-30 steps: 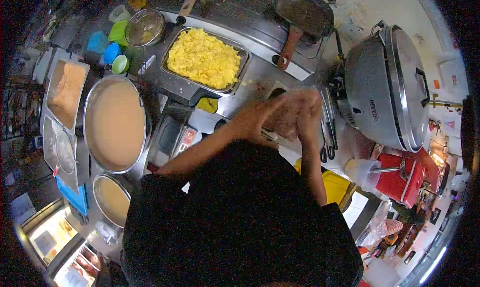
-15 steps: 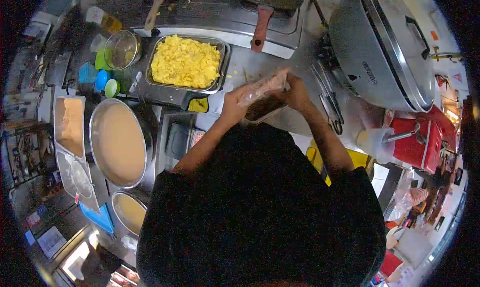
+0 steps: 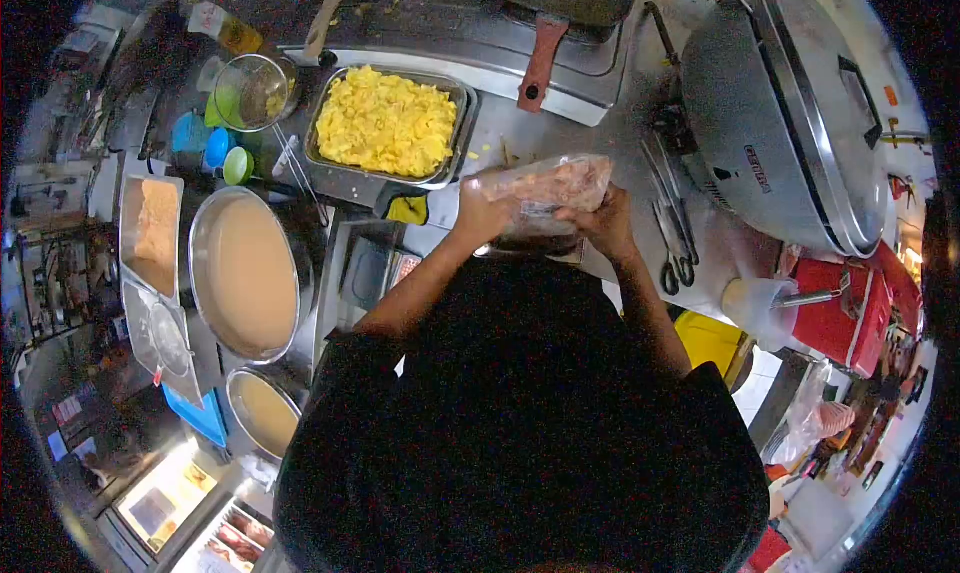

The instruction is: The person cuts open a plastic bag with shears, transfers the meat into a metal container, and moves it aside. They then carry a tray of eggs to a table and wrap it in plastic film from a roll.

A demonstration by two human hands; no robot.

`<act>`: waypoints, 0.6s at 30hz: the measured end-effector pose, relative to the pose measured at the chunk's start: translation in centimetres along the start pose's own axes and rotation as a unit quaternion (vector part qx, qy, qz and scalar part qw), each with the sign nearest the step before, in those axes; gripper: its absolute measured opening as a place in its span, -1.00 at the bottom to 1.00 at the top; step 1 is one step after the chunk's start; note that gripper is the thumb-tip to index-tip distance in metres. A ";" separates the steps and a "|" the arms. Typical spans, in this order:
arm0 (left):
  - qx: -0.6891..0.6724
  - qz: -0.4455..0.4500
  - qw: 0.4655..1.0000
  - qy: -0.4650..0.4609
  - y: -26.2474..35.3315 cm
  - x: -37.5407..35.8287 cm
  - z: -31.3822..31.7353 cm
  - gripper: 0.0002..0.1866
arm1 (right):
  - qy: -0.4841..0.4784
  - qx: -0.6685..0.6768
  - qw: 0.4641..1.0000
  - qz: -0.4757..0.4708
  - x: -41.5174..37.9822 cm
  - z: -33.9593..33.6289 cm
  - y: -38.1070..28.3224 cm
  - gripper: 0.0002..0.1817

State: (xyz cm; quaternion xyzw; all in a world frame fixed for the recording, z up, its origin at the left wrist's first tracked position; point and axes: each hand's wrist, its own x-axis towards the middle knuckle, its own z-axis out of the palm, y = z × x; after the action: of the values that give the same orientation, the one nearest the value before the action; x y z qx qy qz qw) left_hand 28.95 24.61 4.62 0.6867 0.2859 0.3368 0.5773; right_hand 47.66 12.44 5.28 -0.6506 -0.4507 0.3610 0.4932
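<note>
A clear plastic bag with lumpy pinkish-brown contents is stretched between my hands, close in front of my body. My left hand grips its left end. At the lower right corner, the fingers and thumb of my right hand are closed on the plastic. Below the bag, a tray with something dark in it shows partly, the rest hidden by the bag and my black shirt. Behind and to the left is a metal pan heaped with scrambled eggs.
Tongs and scissors lie right of my right hand, before a big lidded cooker. A griddle pan's brown handle juts over the stove edge. Left are a large bowl of tan liquid, a strainer and a breading tray.
The bag has turned so its broad side and contents show, and it covers more of the tray. My right hand has moved lower on it. The whole view has shifted slightly.
</note>
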 end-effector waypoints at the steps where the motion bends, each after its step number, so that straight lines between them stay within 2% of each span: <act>1: -0.015 -0.036 0.999 0.010 0.2 -0.3 0.0 -0.67 | -0.011 0.045 0.999 0.027 0.0 0.2 -0.5 -0.55; 3: -0.046 -0.104 0.993 0.030 1.5 -0.4 0.2 -0.65 | 0.114 0.120 0.986 -0.018 0.2 2.6 -2.4 -0.63; 4: -0.096 -0.042 0.993 0.052 1.3 -0.5 0.8 -0.62 | 0.175 0.157 0.971 -0.043 0.3 3.5 -3.2 -0.66; 7: 0.048 0.158 0.986 -0.033 0.4 -0.7 -0.2 -0.65 | 0.197 0.250 0.947 0.040 0.4 3.5 -1.4 -0.63; 8: 0.021 0.160 0.987 -0.018 0.5 -1.3 0.4 -0.65 | 0.190 0.233 0.953 0.027 0.3 3.4 -0.8 -0.60; 10: -0.141 0.076 0.987 0.010 0.0 -1.9 2.4 -0.64 | 0.174 0.198 0.965 0.003 -0.2 3.3 -0.7 -0.52; 12: -0.175 0.068 0.982 0.006 -0.7 -1.9 2.4 -0.63 | 0.148 0.166 0.974 0.047 -0.2 3.7 -0.8 -0.57; 15: -0.050 0.124 0.988 -0.080 -1.6 -1.4 0.1 -0.62 | 0.253 0.006 0.964 -0.084 -0.7 6.6 -2.4 -0.56; 17: 0.015 0.099 0.982 -0.162 -0.2 -1.0 -0.9 -0.63 | 0.133 0.163 0.978 0.008 -1.3 5.5 -0.4 -0.55; 18: 0.007 0.098 0.985 -0.143 -0.1 -1.2 -0.9 -0.63 | 0.140 0.157 0.978 -0.006 -1.4 4.8 -0.5 -0.54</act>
State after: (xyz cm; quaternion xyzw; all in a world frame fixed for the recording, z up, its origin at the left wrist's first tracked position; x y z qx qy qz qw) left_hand 27.54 24.20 4.46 0.7565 0.1338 0.2881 0.5717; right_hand 42.73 12.69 4.60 -0.6061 -0.3193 0.3297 0.6496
